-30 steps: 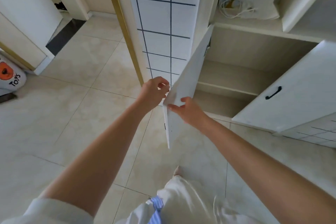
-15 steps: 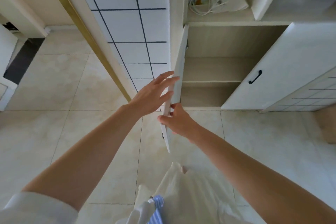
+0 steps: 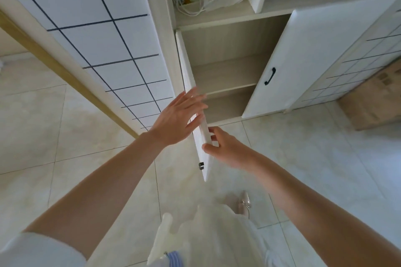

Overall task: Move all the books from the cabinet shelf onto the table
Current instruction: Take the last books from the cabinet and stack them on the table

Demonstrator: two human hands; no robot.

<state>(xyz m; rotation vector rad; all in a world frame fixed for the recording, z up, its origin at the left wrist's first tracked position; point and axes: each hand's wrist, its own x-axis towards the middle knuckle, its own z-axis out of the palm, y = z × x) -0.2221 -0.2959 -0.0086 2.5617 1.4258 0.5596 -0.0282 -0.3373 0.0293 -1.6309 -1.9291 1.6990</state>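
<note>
1. Two white cabinet doors stand open — the left door [image 3: 202, 136] edge-on to the camera, the right door [image 3: 303, 58] swung wide, black handle [image 3: 270, 76] showing.
2. The cabinet shelf [image 3: 225, 76] between them shows bare wood; no books are visible on it.
3. The left hand [image 3: 176, 120] lies with straight, spread fingers against the left door's outer face.
4. The right hand [image 3: 225, 148] pinches that door's edge — thumb in front, fingers behind.

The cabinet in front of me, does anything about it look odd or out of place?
Yes. Both doors stand open, yet the lower cabinet shelf shows no books. The left hand lies flat on the left door, and the right hand holds its edge. A loose white cable sits tangled on the ledge above.
</note>
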